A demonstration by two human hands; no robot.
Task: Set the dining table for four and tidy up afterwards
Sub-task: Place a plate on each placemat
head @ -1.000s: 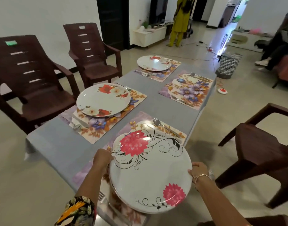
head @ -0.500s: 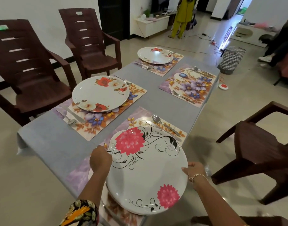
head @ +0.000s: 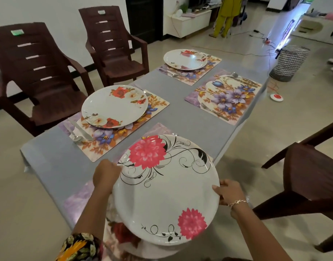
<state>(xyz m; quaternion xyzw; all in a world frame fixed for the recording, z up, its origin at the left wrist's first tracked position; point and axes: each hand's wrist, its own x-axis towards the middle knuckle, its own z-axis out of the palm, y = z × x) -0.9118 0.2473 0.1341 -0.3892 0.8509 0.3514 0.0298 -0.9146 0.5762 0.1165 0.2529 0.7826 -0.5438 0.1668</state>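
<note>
A white plate with pink flowers is held over the near right placemat, which it mostly hides. My left hand grips its left rim and my right hand grips its right rim. Another plate seems to lie under it, only its edge showing. Two rose-patterned plates sit on placemats along the left side, one near and one far. The far right placemat carries only cutlery. The table is grey.
Two brown plastic chairs stand left of the table, one near and one far. Another brown chair stands at the right. A woven basket, cables and a red-and-white disc lie on the floor. A person in yellow stands far back.
The plate in both hands has moved forward over the near right placemat, covering the spoon and knife that showed beyond it. My view has tilted down.
</note>
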